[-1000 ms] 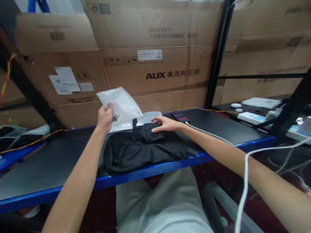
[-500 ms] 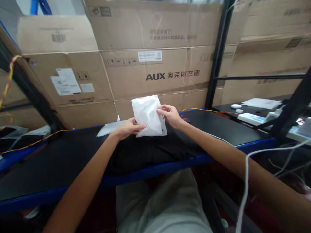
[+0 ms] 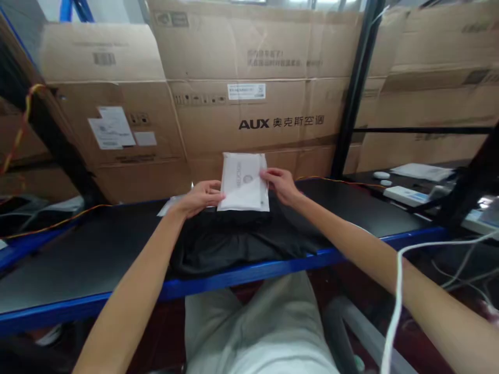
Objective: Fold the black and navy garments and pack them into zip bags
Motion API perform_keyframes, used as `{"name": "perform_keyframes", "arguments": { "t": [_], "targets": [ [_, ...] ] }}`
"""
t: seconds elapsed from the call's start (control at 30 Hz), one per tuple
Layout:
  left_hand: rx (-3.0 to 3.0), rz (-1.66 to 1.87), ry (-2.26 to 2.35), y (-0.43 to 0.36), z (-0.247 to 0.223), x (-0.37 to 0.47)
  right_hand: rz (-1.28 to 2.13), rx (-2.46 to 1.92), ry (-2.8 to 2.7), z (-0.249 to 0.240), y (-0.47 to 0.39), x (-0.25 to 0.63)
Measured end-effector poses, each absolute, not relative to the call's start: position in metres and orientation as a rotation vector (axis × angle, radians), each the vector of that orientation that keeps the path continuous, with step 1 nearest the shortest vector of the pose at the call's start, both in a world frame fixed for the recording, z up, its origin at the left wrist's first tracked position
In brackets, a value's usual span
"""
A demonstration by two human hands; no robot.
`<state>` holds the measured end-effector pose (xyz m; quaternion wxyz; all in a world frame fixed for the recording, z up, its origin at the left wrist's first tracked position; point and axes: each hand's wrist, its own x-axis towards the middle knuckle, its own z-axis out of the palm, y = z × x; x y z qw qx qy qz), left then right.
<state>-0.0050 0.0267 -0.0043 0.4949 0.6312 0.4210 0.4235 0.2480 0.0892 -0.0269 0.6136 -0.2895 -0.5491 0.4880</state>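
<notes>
A flat white packet (image 3: 242, 187) with grey lettering and a round mark is held up above the black table. My left hand (image 3: 201, 197) pinches its left edge between thumb and fingers. On the opposite side, my right hand (image 3: 281, 185) grips the right edge, thumb hidden behind or against it. Beneath the packet lies a crumpled black cloth or bag (image 3: 241, 241) along the table's front. Part of a clear or whitish plastic bag (image 3: 167, 206) shows behind my left hand.
The black tabletop (image 3: 97, 249) has a blue front edge. Large cardboard boxes (image 3: 206, 124) form a wall behind it. A black upright post (image 3: 356, 88) stands at right. A white cable (image 3: 398, 280) hangs over my right forearm, and a white power strip-like device (image 3: 405, 195) lies farther right.
The packet has turned so its printed face shows and looks flatter and smoother. My left hand has moved from its lower front to its left edge. The view has shifted slightly.
</notes>
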Motion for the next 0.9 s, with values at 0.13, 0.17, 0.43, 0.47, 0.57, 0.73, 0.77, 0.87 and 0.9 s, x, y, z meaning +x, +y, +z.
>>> {"name": "perform_keyframes", "arguments": {
  "t": [0.13, 0.17, 0.43, 0.47, 0.57, 0.73, 0.77, 0.87, 0.9],
  "targets": [
    [1.521, 1.161, 0.983, 0.028, -0.003, -0.007, 1.174, -0.672, -1.226, -0.027, 0.091, 0.249],
    [1.538, 1.191, 0.998, 0.031, -0.004, -0.007, 1.187, -0.67, -1.218, -0.027, 0.091, 0.248],
    [2.146, 1.531, 1.935, 0.044, -0.02, 0.002, 1.304, -0.578, -1.377, -0.036, 0.085, 0.245],
    [2.243, 1.539, 1.983, 0.042, -0.02, 0.004, 1.365, -0.533, -1.437, -0.036, 0.082, 0.245],
    [2.461, 1.529, 2.098, 0.031, -0.02, 0.015, 1.506, -0.437, -1.606, -0.036, 0.074, 0.242],
    [2.677, 1.451, 2.17, 0.015, -0.02, 0.031, 1.526, -0.466, -1.726, -0.038, 0.07, 0.24],
    [2.733, 1.407, 2.147, 0.014, -0.02, 0.033, 1.527, -0.475, -1.737, -0.04, 0.071, 0.24],
    [2.839, 1.337, 2.081, 0.014, -0.023, 0.035, 1.526, -0.491, -1.734, -0.045, 0.075, 0.239],
    [2.845, 1.341, 2.062, 0.015, -0.023, 0.035, 1.522, -0.503, -1.724, -0.047, 0.076, 0.239]
  ]
}}
